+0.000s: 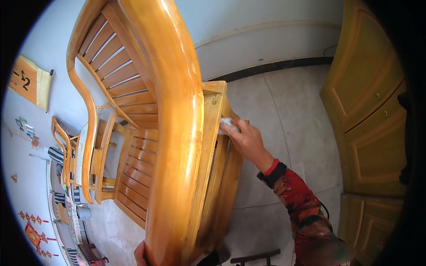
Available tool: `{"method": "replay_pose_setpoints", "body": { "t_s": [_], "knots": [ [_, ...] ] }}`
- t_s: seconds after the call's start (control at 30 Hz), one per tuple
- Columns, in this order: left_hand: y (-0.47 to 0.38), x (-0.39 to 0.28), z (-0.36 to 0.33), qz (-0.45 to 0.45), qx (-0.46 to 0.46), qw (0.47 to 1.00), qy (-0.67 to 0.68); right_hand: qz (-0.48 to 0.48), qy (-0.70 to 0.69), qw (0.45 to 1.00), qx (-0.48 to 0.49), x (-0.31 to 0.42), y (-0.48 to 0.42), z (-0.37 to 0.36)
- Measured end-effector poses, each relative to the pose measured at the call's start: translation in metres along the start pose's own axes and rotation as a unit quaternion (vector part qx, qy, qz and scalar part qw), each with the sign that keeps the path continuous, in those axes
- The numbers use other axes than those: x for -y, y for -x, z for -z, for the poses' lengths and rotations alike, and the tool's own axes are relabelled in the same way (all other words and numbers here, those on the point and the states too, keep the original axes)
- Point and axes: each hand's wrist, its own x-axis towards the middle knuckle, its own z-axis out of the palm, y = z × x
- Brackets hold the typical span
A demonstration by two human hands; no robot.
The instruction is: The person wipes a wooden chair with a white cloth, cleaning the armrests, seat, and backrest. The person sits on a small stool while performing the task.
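Observation:
A large varnished wooden slatted bench or chair fills the middle, its broad curved armrest running top to bottom. My right hand, in a red patterned sleeve with a dark cuff, holds a crumpled whitish cloth or tissue against the wooden side frame below the armrest. At the bottom edge, my left hand shows only in part, its fingers against the armrest's inner edge; whether it grips is not visible.
Wooden cabinets stand at the right, across grey floor tiles. A dark metal-like frame lies near the bottom. More wooden chairs, a grey bucket and a hanging scroll are at the left.

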Motion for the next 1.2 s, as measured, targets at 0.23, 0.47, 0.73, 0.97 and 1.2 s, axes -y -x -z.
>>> {"method": "replay_pose_setpoints", "body": {
  "t_s": [0.23,0.47,0.73,0.97,1.2],
  "knots": [
    [0.000,0.000,0.000,0.005,0.005,1.000,-0.004,0.047,0.071,0.996,0.033,-0.017,0.009,-0.005],
    [-0.002,-0.003,0.000,0.005,-0.001,1.000,0.006,-0.146,0.097,0.974,0.141,-0.025,0.089,-0.047],
    [0.000,-0.003,0.000,-0.003,0.001,1.000,-0.002,-0.076,0.076,0.988,0.108,-0.013,0.058,-0.020],
    [-0.002,-0.001,0.001,0.001,0.003,1.000,-0.010,0.044,0.118,0.992,0.004,-0.011,0.021,-0.016],
    [0.000,0.000,0.001,0.010,0.010,1.000,-0.021,-0.057,0.116,0.990,0.059,-0.030,0.074,-0.047]
  ]
}}
